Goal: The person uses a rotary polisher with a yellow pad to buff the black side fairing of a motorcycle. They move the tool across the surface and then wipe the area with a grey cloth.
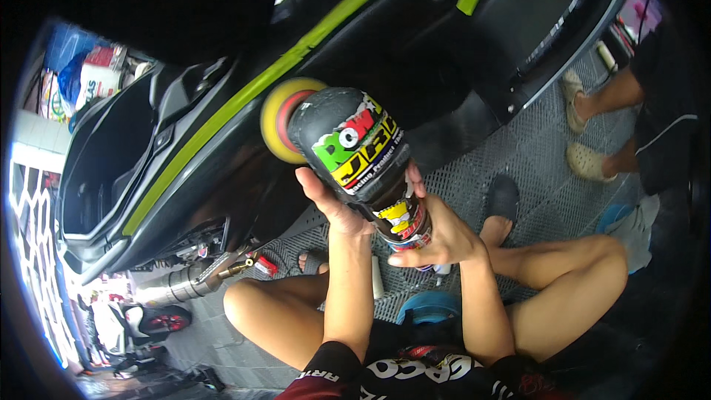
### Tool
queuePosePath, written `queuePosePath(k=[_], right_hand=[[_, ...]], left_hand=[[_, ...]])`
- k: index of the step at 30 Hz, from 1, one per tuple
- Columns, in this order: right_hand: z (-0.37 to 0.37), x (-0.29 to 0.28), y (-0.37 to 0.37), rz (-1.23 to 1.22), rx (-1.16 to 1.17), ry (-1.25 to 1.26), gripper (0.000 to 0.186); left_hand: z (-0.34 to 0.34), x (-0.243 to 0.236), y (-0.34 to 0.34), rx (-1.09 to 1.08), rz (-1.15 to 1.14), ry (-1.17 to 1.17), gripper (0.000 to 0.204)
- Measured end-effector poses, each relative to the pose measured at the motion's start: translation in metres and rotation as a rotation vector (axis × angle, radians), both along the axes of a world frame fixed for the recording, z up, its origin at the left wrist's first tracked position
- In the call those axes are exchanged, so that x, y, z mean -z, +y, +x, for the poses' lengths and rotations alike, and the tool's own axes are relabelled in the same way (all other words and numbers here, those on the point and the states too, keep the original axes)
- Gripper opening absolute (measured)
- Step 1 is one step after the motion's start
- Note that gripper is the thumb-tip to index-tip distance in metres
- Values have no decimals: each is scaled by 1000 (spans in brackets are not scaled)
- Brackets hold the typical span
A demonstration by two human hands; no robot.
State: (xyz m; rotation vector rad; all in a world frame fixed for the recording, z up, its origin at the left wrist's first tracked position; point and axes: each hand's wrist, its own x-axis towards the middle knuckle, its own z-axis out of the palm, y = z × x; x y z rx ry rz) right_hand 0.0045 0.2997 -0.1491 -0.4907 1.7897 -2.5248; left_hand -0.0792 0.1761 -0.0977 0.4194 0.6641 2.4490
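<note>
We held a black, sticker-covered polisher [348, 137] in both hands, at the middle of the view, tilted with its head up and to the left. Our right hand [448, 233] was closed around the narrow rear of the polisher, thumb laid across it. Our left hand [337, 211] was curled around the body from the left, just below the head, gripping it from beneath. The polisher's round yellow pad [278, 118], with a red-orange ring, was at the dark side of a scooter [348, 41], just beside a lime-green stripe [200, 126]; we could not tell whether it pressed on the surface. Below the scooter we saw a silver exhaust [170, 285], and near our knees a blue round object [429, 304] on the grey grated floor [463, 185]. To our right, another person stood in pale clogs [591, 161]
</note>
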Motion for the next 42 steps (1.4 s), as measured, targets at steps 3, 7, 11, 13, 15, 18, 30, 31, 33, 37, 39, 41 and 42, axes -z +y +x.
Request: queuePosePath(k=[3,7,11,13,15,18,30,31,33,37,39,41,42], right_hand=[[19,-20,-2,167,159,-127,58],[42,-8,0,-137,332,-350,53],[49,-36,-15,-34,298,-362,58],[46,-45,-19,56,224,-330,60],[38,-67,-18,127,152,-325,61],[29,-90,-18,186,127,-405,59],[27,-136,-29,320,85,-454,55],[29,-138,-28,326,18,-418,53],[27,-143,-27,374,-64,-361,51],[24,-139,-45,311,86,-465,59],[26,-141,-38,336,-2,-397,62],[28,-146,-43,394,19,-371,65],[31,-145,-51,394,118,-445,68]], left_hand=[[5,-16,4,-11,-231,-81,109],[-9,-5,47,179,-340,29,79],[16,-27,13,-1,-174,78,62],[22,-35,-10,-47,-76,40,56],[19,-45,-18,-82,-6,77,57],[6,-55,-21,-99,19,98,55],[19,-81,-38,-235,121,56,52],[27,-81,-41,-285,134,80,51],[31,-86,-45,-298,149,65,51],[18,-93,-59,-226,99,53,53],[29,-90,-58,-357,126,110,53],[27,-89,-60,-272,194,84,56],[19,-86,-62,-185,220,70,58]])
